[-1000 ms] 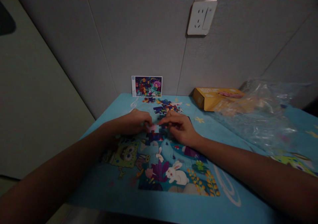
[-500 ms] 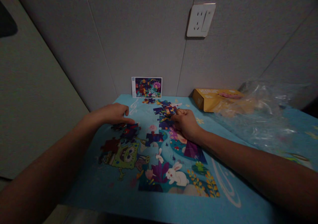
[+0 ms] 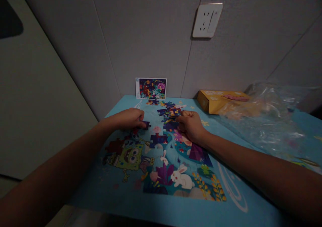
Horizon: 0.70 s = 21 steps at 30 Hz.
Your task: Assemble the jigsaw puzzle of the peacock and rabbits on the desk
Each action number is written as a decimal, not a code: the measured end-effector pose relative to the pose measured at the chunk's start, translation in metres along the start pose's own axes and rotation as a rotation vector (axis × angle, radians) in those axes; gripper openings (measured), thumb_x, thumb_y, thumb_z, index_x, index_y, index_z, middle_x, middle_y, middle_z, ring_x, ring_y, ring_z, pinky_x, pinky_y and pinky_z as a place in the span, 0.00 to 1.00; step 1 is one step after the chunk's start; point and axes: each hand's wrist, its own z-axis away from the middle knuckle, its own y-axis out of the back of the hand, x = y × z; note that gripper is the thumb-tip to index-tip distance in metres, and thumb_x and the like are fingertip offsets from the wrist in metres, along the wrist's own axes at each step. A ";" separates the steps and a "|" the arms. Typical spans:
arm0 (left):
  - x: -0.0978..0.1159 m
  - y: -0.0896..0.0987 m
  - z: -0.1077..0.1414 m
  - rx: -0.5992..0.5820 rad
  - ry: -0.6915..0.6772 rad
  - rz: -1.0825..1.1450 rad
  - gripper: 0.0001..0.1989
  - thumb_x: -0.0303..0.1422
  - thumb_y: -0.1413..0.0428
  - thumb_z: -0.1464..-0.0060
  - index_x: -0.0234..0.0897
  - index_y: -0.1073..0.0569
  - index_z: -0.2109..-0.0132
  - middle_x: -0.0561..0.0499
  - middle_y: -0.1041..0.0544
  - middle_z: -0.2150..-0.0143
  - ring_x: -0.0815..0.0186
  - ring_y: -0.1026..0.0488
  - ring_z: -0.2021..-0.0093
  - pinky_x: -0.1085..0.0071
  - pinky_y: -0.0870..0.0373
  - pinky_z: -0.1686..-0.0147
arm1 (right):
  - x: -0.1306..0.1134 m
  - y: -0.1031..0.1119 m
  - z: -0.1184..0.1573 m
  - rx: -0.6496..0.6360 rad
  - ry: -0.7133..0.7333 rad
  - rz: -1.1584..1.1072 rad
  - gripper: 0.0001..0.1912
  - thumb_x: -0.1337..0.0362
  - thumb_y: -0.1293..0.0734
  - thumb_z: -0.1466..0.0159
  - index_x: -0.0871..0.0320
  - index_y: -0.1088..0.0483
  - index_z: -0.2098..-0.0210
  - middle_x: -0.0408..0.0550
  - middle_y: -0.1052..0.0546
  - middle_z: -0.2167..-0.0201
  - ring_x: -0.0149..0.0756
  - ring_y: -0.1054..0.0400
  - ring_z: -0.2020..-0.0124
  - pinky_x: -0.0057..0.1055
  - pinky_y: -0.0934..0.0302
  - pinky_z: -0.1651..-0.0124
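My left hand [image 3: 132, 118] pinches a dark purple puzzle piece [image 3: 145, 125] between thumb and fingers, left of the joined part of the jigsaw puzzle [image 3: 179, 176]. At the puzzle's upper end, my right hand [image 3: 190, 123] is closed, thumb and forefinger pinching the edge of a colourful puzzle piece [image 3: 176, 111]. The palm partly covers the pieces below it. Rabbits, a frog and plants show on the joined part. A dark piece [image 3: 158, 140] juts from its left side. A reddish-brown piece [image 3: 115, 146] lies farther left.
A picture card [image 3: 151, 88] leans against the wall behind the table. Several loose pieces [image 3: 153, 102] lie before it. At the right are a yellow box [image 3: 218, 101] and crumpled clear plastic [image 3: 266, 119]. A cartoon print [image 3: 132, 158] decorates the blue tablecloth [image 3: 120, 196].
My left hand has moved right and picked up a dark purple piece from the loose ones at the left. My right hand stays at nearly the same spot on the puzzle.
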 end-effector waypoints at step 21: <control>0.018 -0.037 -0.019 0.154 -0.250 0.016 0.43 0.57 0.55 0.38 0.44 0.63 0.26 0.44 0.56 0.25 0.41 0.63 0.27 0.46 0.54 0.33 | 0.003 0.038 -0.033 -0.056 0.648 1.340 0.16 0.55 0.29 0.39 0.57 0.25 0.56 0.52 0.20 0.55 0.50 0.33 0.53 0.47 0.41 0.48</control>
